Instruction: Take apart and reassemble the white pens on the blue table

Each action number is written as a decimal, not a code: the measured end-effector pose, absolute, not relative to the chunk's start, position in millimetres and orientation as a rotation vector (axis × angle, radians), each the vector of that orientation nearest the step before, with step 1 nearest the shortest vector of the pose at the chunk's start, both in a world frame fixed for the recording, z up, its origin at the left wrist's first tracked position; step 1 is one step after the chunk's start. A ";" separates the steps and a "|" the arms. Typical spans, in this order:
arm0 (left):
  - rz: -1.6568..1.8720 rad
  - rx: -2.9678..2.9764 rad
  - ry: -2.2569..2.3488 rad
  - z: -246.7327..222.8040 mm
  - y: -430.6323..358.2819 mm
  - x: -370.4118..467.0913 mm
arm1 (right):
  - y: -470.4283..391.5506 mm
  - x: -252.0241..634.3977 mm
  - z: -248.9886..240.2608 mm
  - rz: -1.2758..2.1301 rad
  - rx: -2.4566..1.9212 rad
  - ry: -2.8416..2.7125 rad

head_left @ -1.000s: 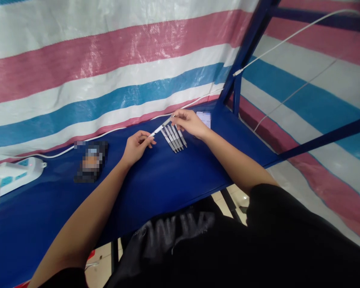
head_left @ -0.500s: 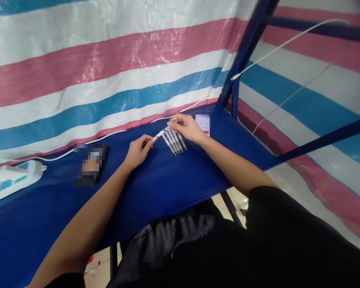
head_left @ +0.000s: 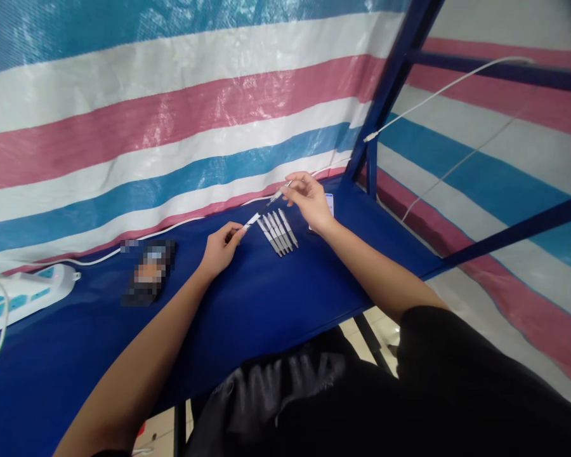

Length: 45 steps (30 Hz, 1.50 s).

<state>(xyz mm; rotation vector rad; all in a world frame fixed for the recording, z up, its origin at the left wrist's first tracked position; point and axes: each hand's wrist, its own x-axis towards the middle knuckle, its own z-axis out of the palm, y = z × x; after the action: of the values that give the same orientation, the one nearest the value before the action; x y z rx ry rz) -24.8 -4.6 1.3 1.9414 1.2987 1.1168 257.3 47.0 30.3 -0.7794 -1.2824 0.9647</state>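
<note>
My left hand [head_left: 221, 247] pinches a white pen barrel [head_left: 252, 221] between thumb and fingers, its open end pointing up and to the right. In my right hand [head_left: 308, 198], the fingertips are closed on a slim pen section [head_left: 278, 194] with a thin dark refill-like end pointing back at the barrel. The two parts look apart, with a small gap between them. Just below, several white and grey pens [head_left: 277, 233] lie side by side in a row on the blue tabletop [head_left: 266, 285]. Neither hand touches that row.
A phone [head_left: 330, 202] lies partly hidden behind my right wrist. On the left are a dark pixelated object [head_left: 150, 273] and a white power strip [head_left: 38, 293]. A white cable [head_left: 181, 224] runs along the striped sheet [head_left: 171, 127]. Blue frame posts [head_left: 385, 89] stand at the right.
My right hand has moved up and right, drawing its pen section away from the barrel, so a gap shows. My left hand stays near its place. The view has tilted slightly upward.
</note>
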 end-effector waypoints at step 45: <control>1.214 1.815 1.264 1.5 -0.8 -30.9 | 21.8 259.5 39.6 0.872 -1.112 -2.132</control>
<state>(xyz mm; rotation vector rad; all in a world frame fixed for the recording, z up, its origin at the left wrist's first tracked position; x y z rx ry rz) -30.9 -0.8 1.5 1.8153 1.2635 1.2144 259.5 21.8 39.6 -1.1118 -2.1320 0.8721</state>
